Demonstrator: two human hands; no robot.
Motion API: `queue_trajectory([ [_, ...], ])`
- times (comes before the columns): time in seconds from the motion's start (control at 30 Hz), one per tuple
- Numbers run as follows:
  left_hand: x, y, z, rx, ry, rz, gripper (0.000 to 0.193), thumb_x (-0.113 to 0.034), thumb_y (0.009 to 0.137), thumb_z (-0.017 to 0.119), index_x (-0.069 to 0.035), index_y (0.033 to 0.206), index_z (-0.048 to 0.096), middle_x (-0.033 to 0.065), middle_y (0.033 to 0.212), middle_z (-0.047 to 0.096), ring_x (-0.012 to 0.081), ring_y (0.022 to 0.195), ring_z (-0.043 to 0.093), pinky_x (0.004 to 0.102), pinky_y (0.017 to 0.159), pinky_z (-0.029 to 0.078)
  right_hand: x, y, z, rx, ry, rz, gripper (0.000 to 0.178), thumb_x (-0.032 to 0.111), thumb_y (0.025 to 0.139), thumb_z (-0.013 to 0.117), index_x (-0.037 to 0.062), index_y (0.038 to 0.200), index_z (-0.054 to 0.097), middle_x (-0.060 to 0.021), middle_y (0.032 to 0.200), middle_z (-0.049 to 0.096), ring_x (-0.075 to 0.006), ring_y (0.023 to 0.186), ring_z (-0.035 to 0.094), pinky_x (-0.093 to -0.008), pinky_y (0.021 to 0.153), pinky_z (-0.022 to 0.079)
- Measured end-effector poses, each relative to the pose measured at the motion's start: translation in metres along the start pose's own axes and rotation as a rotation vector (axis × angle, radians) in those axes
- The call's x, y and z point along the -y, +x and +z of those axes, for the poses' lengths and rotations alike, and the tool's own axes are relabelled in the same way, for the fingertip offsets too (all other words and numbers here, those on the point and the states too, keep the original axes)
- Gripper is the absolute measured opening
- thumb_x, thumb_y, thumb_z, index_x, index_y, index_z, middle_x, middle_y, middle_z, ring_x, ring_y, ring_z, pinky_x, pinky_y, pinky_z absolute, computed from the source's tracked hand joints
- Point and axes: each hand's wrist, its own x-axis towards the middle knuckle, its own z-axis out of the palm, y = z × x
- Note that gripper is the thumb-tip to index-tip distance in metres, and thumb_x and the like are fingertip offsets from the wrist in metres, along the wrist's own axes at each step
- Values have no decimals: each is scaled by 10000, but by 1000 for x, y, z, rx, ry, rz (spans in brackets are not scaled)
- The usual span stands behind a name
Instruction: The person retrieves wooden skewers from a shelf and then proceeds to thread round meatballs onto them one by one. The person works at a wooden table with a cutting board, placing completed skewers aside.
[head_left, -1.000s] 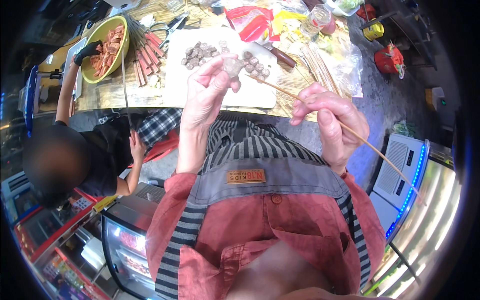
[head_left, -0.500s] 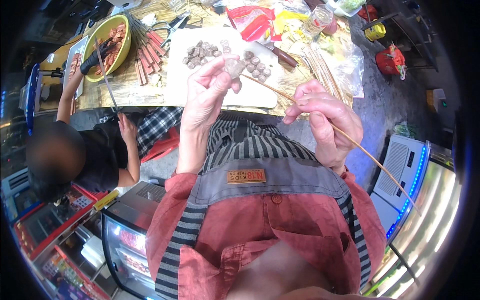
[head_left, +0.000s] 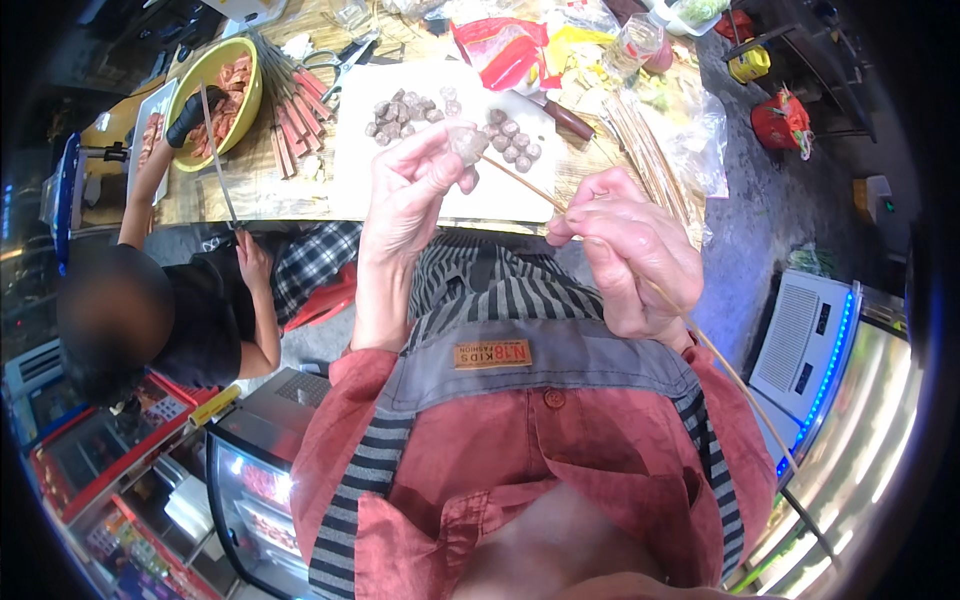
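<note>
Pinched in the fingers of my left hand point(head_left: 400, 190), above the white cutting board point(head_left: 370, 85), is a pale grey-brown meatball point(head_left: 467, 146). My right hand point(head_left: 640, 255) grips a long bamboo skewer point(head_left: 522, 181), its far end meeting the meatball's right side. How deep the tip sits cannot be told. The skewer's other end runs past my right wrist toward the lower right. Beyond my left hand lies a loose group of similar meatballs point(head_left: 398, 112). A second small group point(head_left: 514, 140) sits to the right of it.
A brown-handled knife point(head_left: 568, 119) lies at the board's right edge, near loose skewers point(head_left: 645, 150). Behind are a red bag point(head_left: 510, 65) and scissors point(head_left: 343, 66). At left, a co-worker's black-gloved hand point(head_left: 195, 115) holds a long thin rod over a yellow bowl point(head_left: 250, 100) of meat.
My right hand has shifted left and slightly toward me along with the skewer, whose trailing end has swung downward. My left hand has barely moved, still holding the meatball.
</note>
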Motion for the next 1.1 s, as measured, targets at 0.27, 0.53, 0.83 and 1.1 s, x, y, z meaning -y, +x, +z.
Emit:
queue_trajectory([
  [0.27,5,6,-7,4,-71,-51,441,-181,741,621,61,1080,474,44,822,550,92,605,432,234,581,340,-10,-2,9,44,-84,12,104,-32,775,463,-65,849,529,-153,698,585,-231,587,563,-380,596,445],
  [0.53,4,26,17,-161,-691,-168,450,-407,859,359,11,1007,435,86,835,444,188,740,399,321,712,350,-28,-8,29,112,-150,22,210,-68,705,558,-55,913,534,-143,788,593,-258,706,579,-369,647,457],
  [0.83,29,53,-44,-86,-640,-68,409,-432,876,284,-57,791,424,40,612,378,184,596,384,315,603,340,-53,-37,21,80,867,1024,374,193,891,380,-42,1182,361,-152,759,582,-130,545,564,-213,464,442],
  [1.1,11,64,-36,-158,-469,30,466,-467,878,187,-75,765,411,58,581,412,214,578,428,350,599,369,-40,-42,32,232,834,1137,309,121,890,359,-21,1160,410,38,535,345,-42,439,310,-179,409,304],
])
